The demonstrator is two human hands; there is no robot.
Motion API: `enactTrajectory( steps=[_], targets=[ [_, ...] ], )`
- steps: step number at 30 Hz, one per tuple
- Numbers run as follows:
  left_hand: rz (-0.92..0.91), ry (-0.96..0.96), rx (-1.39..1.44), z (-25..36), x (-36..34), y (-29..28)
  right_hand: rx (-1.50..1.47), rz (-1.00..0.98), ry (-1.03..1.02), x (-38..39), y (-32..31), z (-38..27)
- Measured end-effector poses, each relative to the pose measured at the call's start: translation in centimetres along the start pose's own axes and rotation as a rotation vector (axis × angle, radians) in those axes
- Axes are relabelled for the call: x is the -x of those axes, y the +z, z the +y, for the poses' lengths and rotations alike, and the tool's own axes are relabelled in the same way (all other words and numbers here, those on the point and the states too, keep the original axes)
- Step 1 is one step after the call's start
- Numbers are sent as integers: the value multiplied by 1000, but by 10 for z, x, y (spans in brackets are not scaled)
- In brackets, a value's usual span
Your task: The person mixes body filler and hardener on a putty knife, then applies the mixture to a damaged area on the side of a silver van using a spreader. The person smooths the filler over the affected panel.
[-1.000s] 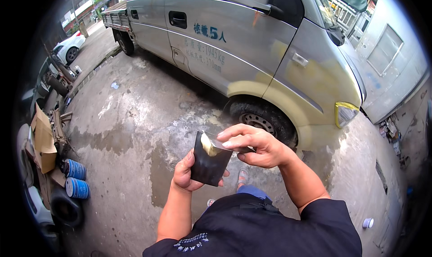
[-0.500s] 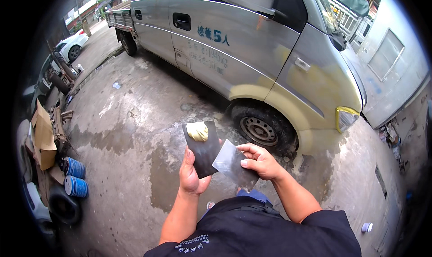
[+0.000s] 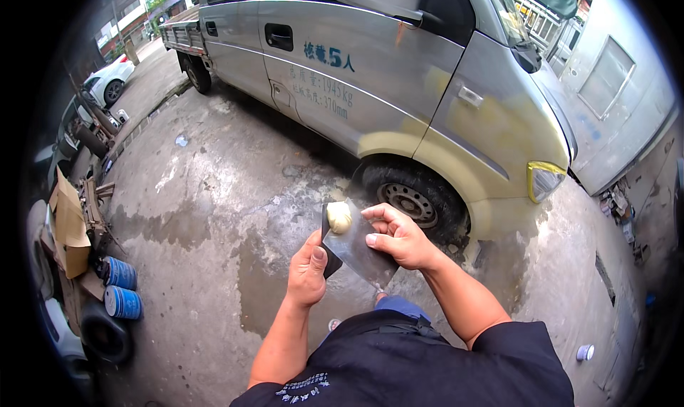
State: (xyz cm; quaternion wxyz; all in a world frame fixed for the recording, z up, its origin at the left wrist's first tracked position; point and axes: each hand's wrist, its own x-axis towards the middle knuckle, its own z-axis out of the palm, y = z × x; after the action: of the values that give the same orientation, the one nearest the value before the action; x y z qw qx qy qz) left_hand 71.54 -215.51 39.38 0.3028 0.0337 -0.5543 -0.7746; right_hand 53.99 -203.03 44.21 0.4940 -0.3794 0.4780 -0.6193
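My left hand (image 3: 306,272) grips a dark flat plate (image 3: 330,263), now mostly hidden behind a thin greyish, glossy scraper (image 3: 367,263). My right hand (image 3: 400,243) holds that scraper, thumb pressed on its face and fingers curled over its far edge. A lump of pale yellow paste (image 3: 339,216) sits at the scraper's upper left, where the two pieces overlap. Beyond my hands stands a silver crew-cab truck (image 3: 299,65), with pale yellow patches (image 3: 484,129) around the front wheel arch and door, and yellow tape (image 3: 538,170) around its front lamp.
The front tyre (image 3: 399,200) is just beyond my hands. At left lie blue cans (image 3: 122,302), cardboard (image 3: 71,229), a loose tyre (image 3: 103,332) and scrap. A small tub (image 3: 585,351) stands at lower right on stained concrete (image 3: 185,279). A white car (image 3: 107,83) is at back left.
The scraper has moved up and left across the dark plate. The paste, on the dark plate half a second ago, now shows at the scraper's upper left. My left hand has shifted slightly right.
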Motion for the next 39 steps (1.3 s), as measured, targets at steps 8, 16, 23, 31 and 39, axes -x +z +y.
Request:
enactTrajectory(
  steps=[8,16,23,31,39],
  targets=[
    [-6,-339,358,39,-6,-14,87,-179,-406,-3,-11,-51],
    [-212,-370,813,30,4,-19,794,-386,-653,-13,7,-61],
    [-305,-351,976,17,8,-20,-1,5,-274,-3,-32,-19],
    [-184,-691,765,4,8,-26,-346,116,-56,-6,-9,5],
    [120,-359,747,12,6,-21,-357,349,-239,-4,-24,6]
  ],
)
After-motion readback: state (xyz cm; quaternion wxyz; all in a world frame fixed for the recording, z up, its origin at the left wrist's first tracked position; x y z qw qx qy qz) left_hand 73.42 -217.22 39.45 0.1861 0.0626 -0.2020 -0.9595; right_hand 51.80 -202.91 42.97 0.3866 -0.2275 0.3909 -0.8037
